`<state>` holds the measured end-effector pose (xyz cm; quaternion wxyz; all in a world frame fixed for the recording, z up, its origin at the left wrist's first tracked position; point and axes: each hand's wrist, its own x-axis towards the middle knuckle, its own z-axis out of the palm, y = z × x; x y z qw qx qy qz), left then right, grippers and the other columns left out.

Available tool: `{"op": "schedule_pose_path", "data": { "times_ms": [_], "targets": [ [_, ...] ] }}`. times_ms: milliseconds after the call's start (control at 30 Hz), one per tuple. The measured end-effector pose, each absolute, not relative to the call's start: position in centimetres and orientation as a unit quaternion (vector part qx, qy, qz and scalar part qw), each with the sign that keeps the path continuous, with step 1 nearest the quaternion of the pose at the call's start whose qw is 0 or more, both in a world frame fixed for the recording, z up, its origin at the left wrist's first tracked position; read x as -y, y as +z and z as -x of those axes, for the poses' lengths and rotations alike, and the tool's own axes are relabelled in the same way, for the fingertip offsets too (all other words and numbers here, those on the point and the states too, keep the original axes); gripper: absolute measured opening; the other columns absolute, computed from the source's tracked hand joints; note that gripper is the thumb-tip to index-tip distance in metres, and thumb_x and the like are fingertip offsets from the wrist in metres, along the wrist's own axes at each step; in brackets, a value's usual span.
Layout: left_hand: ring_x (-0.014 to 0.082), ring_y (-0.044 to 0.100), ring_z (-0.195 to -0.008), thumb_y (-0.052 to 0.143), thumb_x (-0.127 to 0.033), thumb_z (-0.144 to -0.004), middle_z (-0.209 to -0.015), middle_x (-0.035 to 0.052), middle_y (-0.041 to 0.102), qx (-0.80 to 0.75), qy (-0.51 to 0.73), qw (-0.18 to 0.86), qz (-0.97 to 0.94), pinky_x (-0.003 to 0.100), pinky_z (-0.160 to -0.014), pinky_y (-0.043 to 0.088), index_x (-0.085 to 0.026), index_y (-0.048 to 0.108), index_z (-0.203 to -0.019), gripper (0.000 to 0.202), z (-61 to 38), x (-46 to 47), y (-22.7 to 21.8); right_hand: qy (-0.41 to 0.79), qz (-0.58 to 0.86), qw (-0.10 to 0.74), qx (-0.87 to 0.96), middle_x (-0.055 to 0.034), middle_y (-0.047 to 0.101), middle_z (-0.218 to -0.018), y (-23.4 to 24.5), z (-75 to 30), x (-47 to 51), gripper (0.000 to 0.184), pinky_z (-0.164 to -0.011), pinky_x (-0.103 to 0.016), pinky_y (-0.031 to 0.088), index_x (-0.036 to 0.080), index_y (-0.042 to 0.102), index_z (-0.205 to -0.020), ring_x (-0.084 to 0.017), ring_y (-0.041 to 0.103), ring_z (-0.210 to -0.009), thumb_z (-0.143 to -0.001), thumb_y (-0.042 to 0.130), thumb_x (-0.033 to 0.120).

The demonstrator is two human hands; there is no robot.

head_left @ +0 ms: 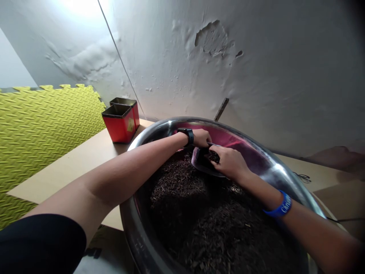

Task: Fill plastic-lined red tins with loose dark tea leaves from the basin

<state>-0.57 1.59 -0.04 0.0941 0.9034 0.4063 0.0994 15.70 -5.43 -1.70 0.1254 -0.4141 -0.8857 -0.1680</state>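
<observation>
A wide metal basin (162, 125) holds dark, crumbly potting soil (176, 180) with bits of fibre. Near its far wall lies a small tilted container (195, 158) with a pale rim and a dark inside. My left hand (202, 137), below a black watch, grips the container's far edge; its fingertips are partly hidden. My right hand (229, 161), with a blue wristband on the forearm, reaches over the container's opening. Its thumb and fingers are curled around some dark soil, close to my left fingers.
Two red pots (118, 127) with black rims stand on the light wooden board (82, 160) left of the basin. A yellow foam mat (48, 121) lies further left. Behind is a wall (251, 76) with peeling paint, and a dark cord (302, 177) rests at the right.
</observation>
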Motion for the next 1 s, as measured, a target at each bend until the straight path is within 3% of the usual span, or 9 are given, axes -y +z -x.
{"op": "schedule_pose_path", "data": {
  "times_ms": [167, 300, 500, 767, 1000],
  "targets": [
    [0.0113, 0.054, -0.066, 0.048, -0.024, -0.066, -0.081, 0.0009, 0.067, -0.411, 0.09, 0.087, -0.903, 0.019, -0.055, 0.036, -0.023, 0.067, -0.096, 0.036, 0.53, -1.33, 0.26, -0.162, 0.424, 0.124, 0.882, -0.0036, 0.066, -0.081, -1.66, -15.65, 5.48, 0.027, -0.052, -0.028, 0.033, 0.024, 0.059, -0.089, -0.02, 0.06, -0.069, -0.081, 0.041, 0.042],
    [0.012, 0.054, -0.067, 0.048, -0.024, -0.066, -0.081, 0.001, 0.067, -0.406, 0.092, 0.082, -0.906, 0.02, -0.055, 0.036, -0.023, 0.068, -0.092, 0.034, 0.54, -1.41, 0.18, -0.145, 0.434, 0.135, 0.879, -0.0036, 0.067, -0.085, -1.57, -15.66, 5.45, 0.023, -0.055, -0.028, 0.036, 0.024, 0.059, -0.094, -0.021, 0.062, -0.073, -0.08, 0.044, 0.035],
    [0.0114, 0.054, -0.065, 0.046, -0.022, -0.065, -0.079, 0.0013, 0.066, -0.408, 0.094, 0.088, -0.904, 0.019, -0.053, 0.035, -0.022, 0.068, -0.093, 0.035, 0.51, -1.51, 0.07, -0.128, 0.456, 0.127, 0.871, -0.0063, 0.066, -0.093, -1.56, -15.74, 5.33, 0.032, -0.06, -0.03, 0.041, 0.022, 0.054, -0.108, -0.024, 0.062, -0.079, -0.078, 0.046, 0.03],
    [0.0131, 0.054, -0.068, 0.046, -0.023, -0.068, -0.082, 0.0023, 0.066, -0.408, 0.09, 0.097, -0.903, 0.02, -0.057, 0.037, -0.021, 0.068, -0.092, 0.032, 0.58, -1.36, 0.16, -0.083, 0.392, 0.138, 0.906, -0.01, 0.061, -0.101, -1.89, -15.99, 4.9, 0.04, -0.075, -0.029, 0.042, 0.015, 0.051, -0.108, -0.022, 0.056, -0.092, -0.068, 0.049, 0.013],
    [0.0128, 0.053, -0.068, 0.051, -0.025, -0.07, -0.082, 0.0025, 0.066, -0.412, 0.09, 0.097, -0.902, 0.021, -0.058, 0.035, -0.021, 0.067, -0.093, 0.028, 0.58, -1.03, 0.46, -0.05, 0.365, 0.146, 0.918, -0.0076, 0.052, -0.102, -1.78, -16.04, 5.08, 0.052, -0.065, -0.026, 0.041, 0.019, 0.049, -0.111, -0.017, 0.053, -0.079, -0.062, 0.044, 0.002]
  ]
}}
